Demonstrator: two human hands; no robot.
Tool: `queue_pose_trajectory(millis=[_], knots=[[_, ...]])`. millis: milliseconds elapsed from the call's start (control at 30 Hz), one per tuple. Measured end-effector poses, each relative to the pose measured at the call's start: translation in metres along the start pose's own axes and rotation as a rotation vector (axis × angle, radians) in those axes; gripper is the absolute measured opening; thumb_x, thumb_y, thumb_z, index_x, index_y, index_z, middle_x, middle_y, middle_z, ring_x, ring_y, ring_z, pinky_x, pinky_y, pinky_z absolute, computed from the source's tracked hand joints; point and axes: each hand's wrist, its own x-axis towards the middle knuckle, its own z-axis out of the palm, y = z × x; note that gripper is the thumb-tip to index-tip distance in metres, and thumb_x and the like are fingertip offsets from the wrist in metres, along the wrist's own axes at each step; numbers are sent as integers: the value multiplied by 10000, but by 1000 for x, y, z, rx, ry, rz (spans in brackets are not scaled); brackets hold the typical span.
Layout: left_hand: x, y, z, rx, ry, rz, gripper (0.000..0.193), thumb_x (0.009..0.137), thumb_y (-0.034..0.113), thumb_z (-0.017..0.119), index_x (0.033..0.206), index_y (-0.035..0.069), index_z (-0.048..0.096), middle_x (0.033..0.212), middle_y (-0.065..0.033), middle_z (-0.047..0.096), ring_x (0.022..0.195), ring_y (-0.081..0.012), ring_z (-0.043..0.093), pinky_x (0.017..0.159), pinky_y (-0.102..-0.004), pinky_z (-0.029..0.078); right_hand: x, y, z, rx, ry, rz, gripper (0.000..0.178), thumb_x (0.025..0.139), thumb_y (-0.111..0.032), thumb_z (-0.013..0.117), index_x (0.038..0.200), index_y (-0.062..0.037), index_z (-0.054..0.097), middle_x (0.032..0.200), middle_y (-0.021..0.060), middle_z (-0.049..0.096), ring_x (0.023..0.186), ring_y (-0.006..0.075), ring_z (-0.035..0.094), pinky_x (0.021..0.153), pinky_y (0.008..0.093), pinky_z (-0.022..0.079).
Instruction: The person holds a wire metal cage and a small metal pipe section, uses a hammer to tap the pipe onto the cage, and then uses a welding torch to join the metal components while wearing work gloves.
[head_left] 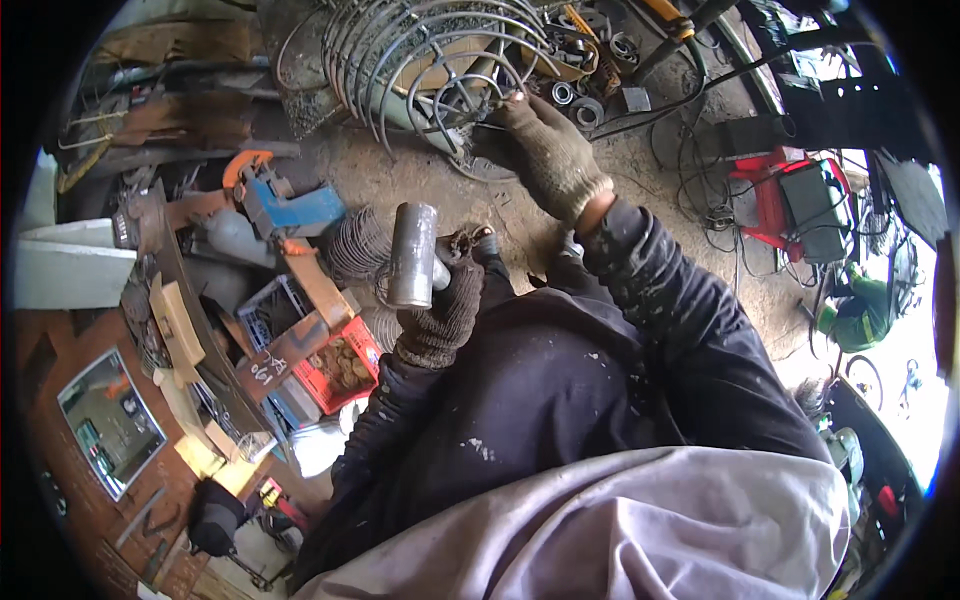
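My left hand point(445, 318), in a dark knitted glove, is closed round a hammer with a thick grey cylindrical metal head point(411, 255). The head stands out to the left of my fist; the handle is mostly hidden in the glove. Farther up, my right hand point(552, 155), in a worn tan glove, reaches to a cage of curved metal rods point(440, 75) on the floor. Its fingertips are closed at the near right edge of the rods, and a bare fingertip shows through the glove. What exactly they grip there is partly hidden.
Bearings point(588, 112) and loose metal parts lie beyond my right hand. At left are a blue metal tool point(300, 208), coiled wire point(360, 245) and a red crate point(345, 365). Cables trail to a red stand point(765, 200) at right. Another person in green point(862, 310) is at far right.
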Motion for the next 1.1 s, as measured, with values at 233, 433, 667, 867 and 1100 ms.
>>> queue_pose_trajectory(millis=[233, 433, 667, 867, 1100], knots=[[-2, 30, 20, 57, 106, -89, 274, 837, 114, 739, 1066, 3, 639, 872, -91, 701, 778, -175, 677, 677, -315, 542, 24, 20, -8, -1021, -233, -683, 427, 1010, -340, 566, 1279, -7, 565, 1091, 95, 706, 978, 234, 693, 857, 356, 551], [8, 28, 33, 142, 215, -22, 249, 830, 120, 770, 1021, -18, 689, 904, -127, 738, 851, -213, 731, 762, -338, 573, 32, 12, -12, -38, -410, -42, 364, 1055, -294, 467, 1166, 3, 645, 1102, 98, 717, 988, 188, 681, 881, 305, 525], [17, 20, 48, 252, 201, 201, 361, 800, 138, 768, 1105, -15, 652, 956, -160, 721, 867, -289, 728, 755, -362, 573, 39, 15, -16, -388, -358, -268, 327, 1053, -271, 458, 1023, -96, 732, 943, 77, 743, 924, 291, 682, 854, 362, 525], [64, 17, 55, 446, 312, 282, 280, 829, 161, 740, 1046, 3, 662, 903, -152, 693, 841, -310, 690, 742, -383, 550, 31, 2, -18, -664, -423, -275, 369, 1068, -292, 433, 1123, 19, 624, 1015, 144, 708, 981, 222, 674, 911, 338, 505], [54, 28, 51, 526, 390, 378, 256, 848, 246, 715, 993, 43, 659, 856, -179, 691, 765, -390, 686, 690, -447, 549, 36, 11, -19, -516, -342, -285, 169, 946, -194, 598, 1014, -102, 723, 943, 96, 736, 901, 322, 688, 789, 400, 539]])
